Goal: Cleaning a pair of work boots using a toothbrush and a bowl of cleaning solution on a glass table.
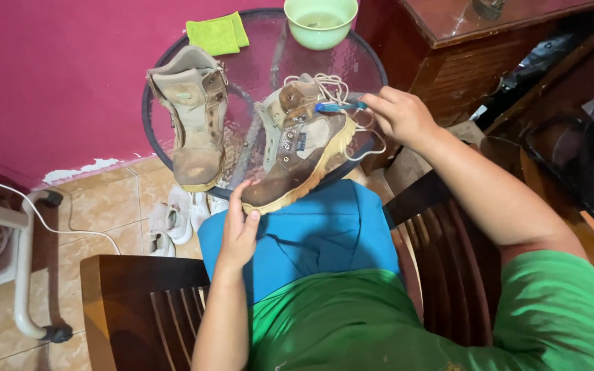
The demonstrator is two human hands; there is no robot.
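Right hand scrubs a muddy boot at frame center with a blue toothbrush, left hand steadying its toe; second boot stands upper left.

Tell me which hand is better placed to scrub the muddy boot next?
The right hand, probably: it already holds the blue toothbrush with its head against the boot. The left hand is busy steadying the boot's toe.
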